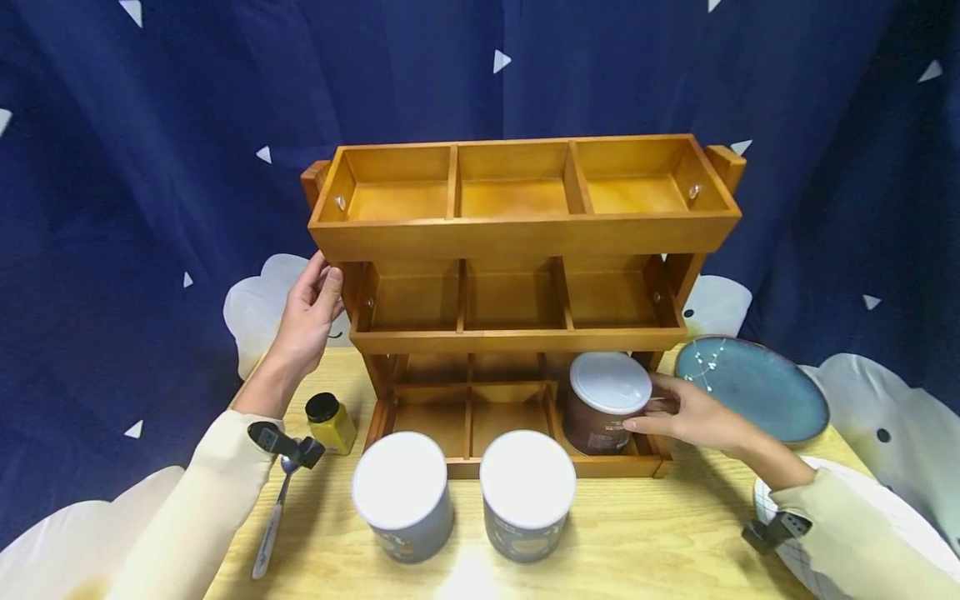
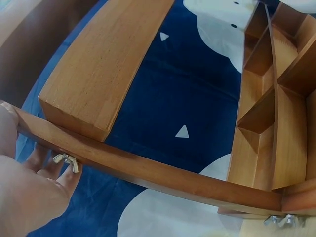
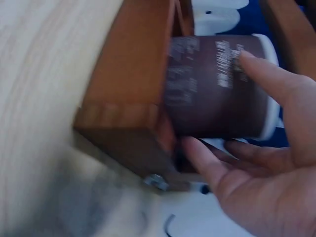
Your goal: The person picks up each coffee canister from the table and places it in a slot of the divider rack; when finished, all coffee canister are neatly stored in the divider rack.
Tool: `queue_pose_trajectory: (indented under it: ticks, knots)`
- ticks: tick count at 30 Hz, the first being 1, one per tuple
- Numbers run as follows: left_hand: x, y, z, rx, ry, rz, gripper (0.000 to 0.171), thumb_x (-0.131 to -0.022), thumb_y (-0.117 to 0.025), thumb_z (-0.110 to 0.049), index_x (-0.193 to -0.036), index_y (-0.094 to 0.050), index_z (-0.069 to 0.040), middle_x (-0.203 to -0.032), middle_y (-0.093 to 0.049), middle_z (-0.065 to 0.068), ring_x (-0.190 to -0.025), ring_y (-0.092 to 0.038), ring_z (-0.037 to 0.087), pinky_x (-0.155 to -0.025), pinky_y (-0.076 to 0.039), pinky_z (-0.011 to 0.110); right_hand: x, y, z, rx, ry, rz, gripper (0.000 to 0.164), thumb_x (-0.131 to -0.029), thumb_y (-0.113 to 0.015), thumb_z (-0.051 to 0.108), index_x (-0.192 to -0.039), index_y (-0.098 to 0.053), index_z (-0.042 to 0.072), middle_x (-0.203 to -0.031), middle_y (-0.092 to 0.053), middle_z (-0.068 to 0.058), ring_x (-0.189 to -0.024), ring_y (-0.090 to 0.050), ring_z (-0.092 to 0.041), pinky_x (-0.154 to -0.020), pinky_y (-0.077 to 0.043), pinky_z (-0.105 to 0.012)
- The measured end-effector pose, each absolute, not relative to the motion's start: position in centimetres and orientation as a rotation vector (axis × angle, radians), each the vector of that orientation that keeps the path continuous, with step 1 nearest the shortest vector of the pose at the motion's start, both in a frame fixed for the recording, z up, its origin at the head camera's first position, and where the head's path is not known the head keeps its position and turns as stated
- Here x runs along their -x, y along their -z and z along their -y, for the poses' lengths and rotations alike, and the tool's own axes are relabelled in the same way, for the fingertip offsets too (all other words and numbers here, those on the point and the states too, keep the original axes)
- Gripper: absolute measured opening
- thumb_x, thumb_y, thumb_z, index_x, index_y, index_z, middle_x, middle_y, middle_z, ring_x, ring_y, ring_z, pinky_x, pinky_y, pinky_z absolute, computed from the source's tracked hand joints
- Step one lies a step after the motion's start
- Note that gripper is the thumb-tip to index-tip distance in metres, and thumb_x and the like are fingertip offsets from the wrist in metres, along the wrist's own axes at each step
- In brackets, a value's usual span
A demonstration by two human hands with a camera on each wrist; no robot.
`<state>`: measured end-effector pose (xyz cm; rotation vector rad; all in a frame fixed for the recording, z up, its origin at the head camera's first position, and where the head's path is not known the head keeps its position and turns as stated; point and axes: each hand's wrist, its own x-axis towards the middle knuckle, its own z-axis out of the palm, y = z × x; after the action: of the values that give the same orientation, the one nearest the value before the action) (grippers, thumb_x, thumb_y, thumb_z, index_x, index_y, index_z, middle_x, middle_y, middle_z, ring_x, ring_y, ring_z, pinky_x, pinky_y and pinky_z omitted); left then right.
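A three-tier wooden rack (image 1: 525, 239) with divided shelves stands in the middle of the head view. My left hand (image 1: 309, 310) grips its left upright (image 2: 163, 170), thumb on one face and fingers near a metal wing nut (image 2: 67, 160). Low on the right, a brown canister (image 1: 596, 427) with a whitish lid sits in the bottom shelf's right compartment. My right hand (image 1: 693, 414) holds that canister from its right side. In the right wrist view, the thumb lies on the printed wall of the canister (image 3: 212, 94), with fingers along the opposite side.
Two grey canisters with white lids, a left one (image 1: 401, 492) and a right one (image 1: 528, 492), stand before the rack. At left are a yellow jar (image 1: 332, 429) with black lid and a spoon (image 1: 272, 529). A blue plate (image 1: 750, 392) and a white plate (image 1: 870, 492) lie at right.
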<state>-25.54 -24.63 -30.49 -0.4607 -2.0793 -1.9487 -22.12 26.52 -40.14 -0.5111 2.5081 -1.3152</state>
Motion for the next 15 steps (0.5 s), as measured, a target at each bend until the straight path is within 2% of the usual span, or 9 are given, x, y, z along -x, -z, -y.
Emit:
queue_pose_trajectory:
  ticks: [5, 8, 11, 15]
  knots:
    - [25.5, 30.3, 24.6, 0.461, 1.953, 2.076, 0.051, -0.099, -0.044, -0.035, -0.148, -0.028, -0.036, -0.148, -0.034, 0.009, -0.143, -0.029, 0.028, -0.114, -0.019, 0.060, 20.3, 37.5, -26.9, 0.453, 1.099, -2.497, 0.044, -0.086, -0.070, 0.032, -0.110, -0.060, -0.003, -0.093, -0.070, -0.011, -0.084, -0.066, -0.017, -0.068, -0.055, -0.026]
    - [25.5, 30.3, 24.6, 0.463, 1.949, 2.086, 0.052, -0.099, -0.044, -0.034, -0.148, -0.027, -0.036, -0.149, -0.033, 0.009, -0.144, -0.028, 0.028, -0.114, -0.019, 0.060, 18.7, 36.5, -26.4, 0.554, 1.093, -2.404, 0.034, -0.087, -0.070, 0.028, -0.099, -0.061, -0.003, -0.082, -0.069, -0.009, -0.073, -0.066, -0.013, -0.062, -0.055, -0.027]
    - [25.5, 30.3, 24.6, 0.466, 1.945, 2.089, 0.052, -0.099, -0.044, -0.035, -0.148, -0.027, -0.037, -0.149, -0.033, 0.009, -0.144, -0.028, 0.028, -0.114, -0.019, 0.059, 17.2, 36.1, -25.5, 0.725, 1.101, -2.327, 0.032, -0.087, -0.070, 0.026, -0.103, -0.062, 0.000, -0.089, -0.068, -0.009, -0.078, -0.066, -0.009, -0.067, -0.056, -0.026]
    - [25.6, 30.3, 24.7, 0.461, 1.954, 2.082, 0.052, -0.099, -0.044, -0.036, -0.148, -0.028, -0.036, -0.147, -0.035, 0.008, -0.143, -0.029, 0.025, -0.115, -0.019, 0.059, 15.8, 36.0, -23.8, 0.828, 1.088, -2.333, 0.041, -0.086, -0.071, 0.031, -0.117, -0.058, 0.007, -0.107, -0.063, -0.009, -0.097, -0.064, -0.006, -0.082, -0.056, -0.029]
